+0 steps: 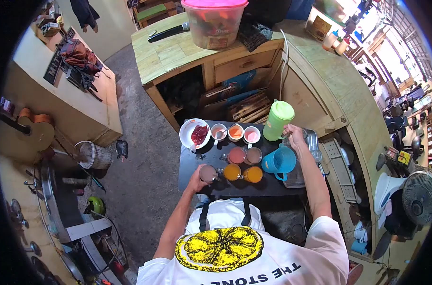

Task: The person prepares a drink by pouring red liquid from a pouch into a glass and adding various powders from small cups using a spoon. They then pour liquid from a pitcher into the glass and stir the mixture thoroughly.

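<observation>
My left hand (195,179) is wrapped around a glass mug (208,173) of brownish-pink drink at the near left of a dark table (189,164). With my right hand (295,135) I grip the handle of a lidded green pitcher (278,121), which stands at the far right. Nearer to me is an open blue pitcher (281,160). Two mugs of orange drink (232,172) sit right of my left hand; behind them are a reddish mug (236,155) and a brownish mug (253,156). Three white cups (250,135) line the back beside a white bowl (189,129) holding something dark red.
A clear tray (295,179) lies under the blue pitcher's side. Wooden counters (166,57) curve behind and right of the table, one bearing a pink-lidded tub (213,23). A fan (420,197) stands right, a bucket (92,156) and guitar (33,133) left.
</observation>
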`<state>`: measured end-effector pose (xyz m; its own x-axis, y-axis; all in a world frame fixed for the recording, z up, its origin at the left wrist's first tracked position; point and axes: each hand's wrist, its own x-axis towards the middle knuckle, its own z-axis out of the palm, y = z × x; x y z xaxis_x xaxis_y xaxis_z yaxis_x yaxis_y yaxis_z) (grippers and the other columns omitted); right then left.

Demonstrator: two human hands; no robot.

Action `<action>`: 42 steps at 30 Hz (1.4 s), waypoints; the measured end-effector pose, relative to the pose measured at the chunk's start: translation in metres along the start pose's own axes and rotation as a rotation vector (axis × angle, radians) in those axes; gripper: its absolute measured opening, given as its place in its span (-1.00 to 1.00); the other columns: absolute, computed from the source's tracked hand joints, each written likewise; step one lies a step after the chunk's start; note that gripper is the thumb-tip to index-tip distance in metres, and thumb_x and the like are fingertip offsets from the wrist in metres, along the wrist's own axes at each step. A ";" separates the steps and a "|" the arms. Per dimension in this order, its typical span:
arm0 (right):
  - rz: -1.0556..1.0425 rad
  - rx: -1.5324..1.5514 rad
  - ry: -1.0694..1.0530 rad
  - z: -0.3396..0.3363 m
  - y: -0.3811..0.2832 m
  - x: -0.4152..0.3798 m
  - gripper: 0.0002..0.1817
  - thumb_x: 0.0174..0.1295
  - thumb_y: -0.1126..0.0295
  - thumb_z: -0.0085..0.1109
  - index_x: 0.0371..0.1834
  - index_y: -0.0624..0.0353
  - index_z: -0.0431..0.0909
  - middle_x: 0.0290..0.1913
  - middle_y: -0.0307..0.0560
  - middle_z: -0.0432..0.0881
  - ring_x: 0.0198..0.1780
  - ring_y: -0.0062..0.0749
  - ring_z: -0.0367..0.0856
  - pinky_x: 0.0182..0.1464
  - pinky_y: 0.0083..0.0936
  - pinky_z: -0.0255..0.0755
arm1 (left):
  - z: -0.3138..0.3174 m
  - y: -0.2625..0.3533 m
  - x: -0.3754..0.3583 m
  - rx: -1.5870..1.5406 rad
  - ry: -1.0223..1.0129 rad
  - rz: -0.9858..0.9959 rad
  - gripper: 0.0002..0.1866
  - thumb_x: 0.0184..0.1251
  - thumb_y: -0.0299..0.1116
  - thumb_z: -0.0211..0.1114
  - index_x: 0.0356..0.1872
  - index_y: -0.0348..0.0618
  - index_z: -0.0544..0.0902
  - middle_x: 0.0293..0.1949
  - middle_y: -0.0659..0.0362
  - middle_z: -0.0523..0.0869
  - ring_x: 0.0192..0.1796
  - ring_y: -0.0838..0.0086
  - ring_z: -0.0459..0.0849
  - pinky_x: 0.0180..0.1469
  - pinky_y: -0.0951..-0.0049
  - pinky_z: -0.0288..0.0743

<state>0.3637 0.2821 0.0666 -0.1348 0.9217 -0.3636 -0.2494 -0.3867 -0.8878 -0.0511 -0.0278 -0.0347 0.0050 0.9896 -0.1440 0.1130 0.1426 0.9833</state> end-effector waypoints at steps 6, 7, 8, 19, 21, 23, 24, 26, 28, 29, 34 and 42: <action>0.020 0.032 -0.054 -0.009 0.018 0.003 -0.71 0.47 0.34 0.15 -0.15 0.45 0.57 -0.37 -0.10 0.52 -0.34 -0.35 0.49 -0.11 -0.35 0.49 | 0.001 0.004 -0.002 -0.021 0.005 -0.031 -0.13 -0.15 -0.53 0.66 0.29 -0.10 0.41 0.15 0.12 0.64 0.23 0.35 0.61 0.29 0.30 0.49; 0.018 0.031 -0.074 -0.009 0.018 0.001 -0.71 0.47 0.33 0.16 -0.15 0.45 0.58 -0.37 -0.09 0.53 -0.34 -0.35 0.49 -0.11 -0.34 0.50 | 0.000 0.003 -0.001 -0.065 -0.001 -0.038 -0.13 -0.15 -0.52 0.66 0.29 -0.10 0.41 0.15 0.12 0.64 0.23 0.35 0.61 0.29 0.30 0.50; 0.037 0.052 -0.084 -0.010 0.018 0.000 -0.70 0.46 0.31 0.17 -0.12 0.44 0.60 -0.39 -0.11 0.55 -0.30 -0.34 0.54 -0.08 -0.37 0.49 | 0.000 0.002 0.000 -0.036 0.010 -0.031 -0.12 -0.15 -0.53 0.67 0.29 -0.10 0.41 0.15 0.12 0.64 0.23 0.35 0.61 0.29 0.30 0.50; 0.105 -0.428 0.034 -0.029 0.022 -0.016 -0.80 0.39 0.48 0.07 -0.16 0.36 0.66 -0.24 -0.05 0.74 -0.14 -0.41 0.67 -0.03 -0.42 0.52 | 0.000 0.028 -0.003 0.201 0.107 0.004 -0.20 -0.18 -0.39 0.70 0.18 -0.11 0.48 0.04 0.04 0.75 0.14 0.13 0.72 0.17 0.21 0.57; 0.057 -0.600 0.042 -0.030 0.022 -0.012 -0.80 0.39 0.47 0.06 -0.15 0.34 0.67 -0.21 -0.04 0.76 -0.14 -0.41 0.68 -0.03 -0.41 0.54 | 0.001 0.042 -0.004 0.235 0.130 -0.043 -0.21 -0.19 -0.35 0.71 0.17 -0.11 0.49 0.03 0.02 0.75 0.13 0.11 0.72 0.16 0.19 0.57; -0.059 -0.785 0.014 -0.037 0.025 -0.008 -0.78 0.36 0.42 0.10 -0.14 0.33 0.70 -0.22 -0.02 0.78 -0.22 -0.39 0.70 -0.06 -0.38 0.55 | 0.001 0.051 -0.005 0.250 0.133 -0.071 -0.22 -0.18 -0.33 0.70 0.16 -0.11 0.49 0.04 0.01 0.75 0.13 0.09 0.72 0.15 0.18 0.57; -0.097 -0.966 0.007 -0.040 0.021 -0.006 -0.77 0.35 0.41 0.12 -0.14 0.33 0.71 -0.23 -0.01 0.78 -0.23 -0.37 0.70 -0.06 -0.37 0.55 | 0.001 0.054 -0.005 0.248 0.127 -0.076 -0.22 -0.17 -0.33 0.70 0.16 -0.11 0.49 0.04 0.00 0.75 0.14 0.08 0.72 0.15 0.18 0.57; -0.149 -1.193 0.093 -0.022 -0.002 -0.024 -0.76 0.31 0.42 0.14 -0.15 0.35 0.72 -0.26 0.11 0.77 -0.24 -0.23 0.72 -0.06 -0.31 0.54 | 0.003 0.055 -0.005 0.259 0.127 -0.070 -0.22 -0.17 -0.32 0.69 0.17 -0.11 0.49 0.05 -0.01 0.74 0.15 0.08 0.71 0.16 0.18 0.57; -0.401 -1.291 0.248 -0.024 -0.007 -0.029 -0.77 0.31 0.43 0.13 -0.14 0.34 0.71 -0.27 0.14 0.75 -0.22 -0.12 0.71 -0.05 -0.25 0.54 | 0.003 0.056 -0.006 0.290 0.145 -0.056 -0.20 -0.18 -0.32 0.69 0.19 -0.11 0.48 0.06 0.00 0.74 0.15 0.10 0.71 0.17 0.19 0.57; -0.529 -1.334 0.324 -0.025 -0.007 -0.033 -0.77 0.31 0.44 0.12 -0.14 0.33 0.71 -0.27 0.15 0.74 -0.21 -0.06 0.70 -0.05 -0.23 0.53 | 0.002 0.056 -0.007 0.283 0.136 -0.041 -0.19 -0.18 -0.31 0.69 0.20 -0.11 0.48 0.06 0.00 0.74 0.15 0.11 0.71 0.18 0.19 0.57; -0.935 -1.091 0.192 0.124 -0.043 -0.168 -0.89 0.28 0.43 0.20 -0.24 0.23 0.67 -0.31 0.07 0.70 -0.21 0.05 0.67 -0.10 -0.11 0.49 | -0.004 0.044 -0.009 0.146 0.131 0.037 -0.17 -0.18 -0.29 0.69 0.24 -0.13 0.52 0.09 0.01 0.73 0.15 0.19 0.71 0.23 0.23 0.56; -0.526 -1.503 -0.397 0.227 0.079 -0.218 -0.67 0.21 0.13 0.38 -0.34 0.23 0.67 -0.40 0.15 0.72 -0.32 0.04 0.73 -0.22 -0.13 0.54 | -0.004 0.064 -0.009 0.252 0.151 -0.008 -0.21 -0.17 -0.31 0.68 0.21 -0.11 0.53 0.04 0.02 0.76 0.10 0.20 0.75 0.17 0.23 0.58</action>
<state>0.1561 0.0435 0.1395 -0.6233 0.7787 -0.0710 0.7236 0.5400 -0.4297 -0.0478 -0.0273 0.0298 -0.1424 0.9832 -0.1146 0.3554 0.1588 0.9211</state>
